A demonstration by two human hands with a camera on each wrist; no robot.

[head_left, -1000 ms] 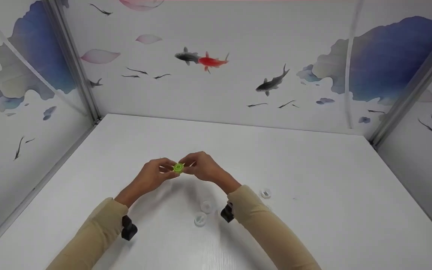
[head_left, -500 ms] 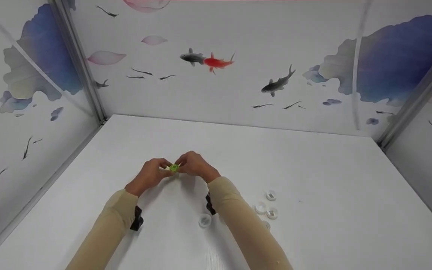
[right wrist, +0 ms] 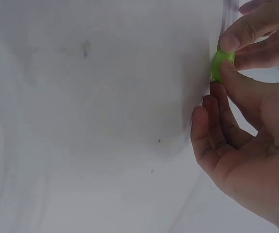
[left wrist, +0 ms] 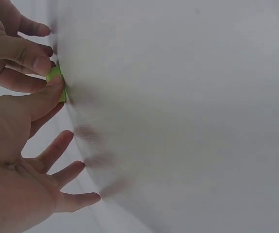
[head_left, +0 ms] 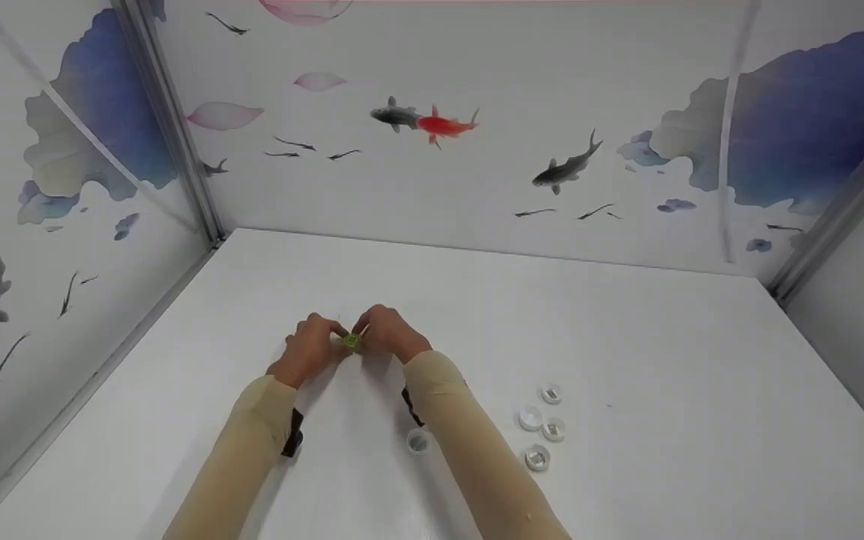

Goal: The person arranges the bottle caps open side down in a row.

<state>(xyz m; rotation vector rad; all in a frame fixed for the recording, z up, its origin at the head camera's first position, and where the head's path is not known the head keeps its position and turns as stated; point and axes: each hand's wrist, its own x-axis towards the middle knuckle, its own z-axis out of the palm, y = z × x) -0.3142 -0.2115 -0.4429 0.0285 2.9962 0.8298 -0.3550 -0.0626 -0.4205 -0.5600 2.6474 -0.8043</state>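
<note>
A small round green cap-like piece (head_left: 351, 340) with a square pattern on its top sits low at the white table, between my two hands. My left hand (head_left: 309, 351) pinches it from the left with thumb and index finger. In the left wrist view the other left fingers (left wrist: 61, 145) are spread, their tips right at the table surface. From the right, my right hand (head_left: 391, 334) pinches the same piece (right wrist: 218, 66) between thumb and index finger, its remaining fingers bent by the table. The fingertips hide much of the piece's rim.
Several small round white pieces lie right of the right sleeve, among them one piece (head_left: 537, 457) nearest the front. A clear round piece (head_left: 418, 441) lies between the forearms. Printed walls (head_left: 462, 187) enclose the white table (head_left: 672, 345) at the back and sides.
Both hands have come down to the table with the green piece, which was held higher before. The right forearm has shifted left, uncovering white pieces. The head view has turned slightly left.
</note>
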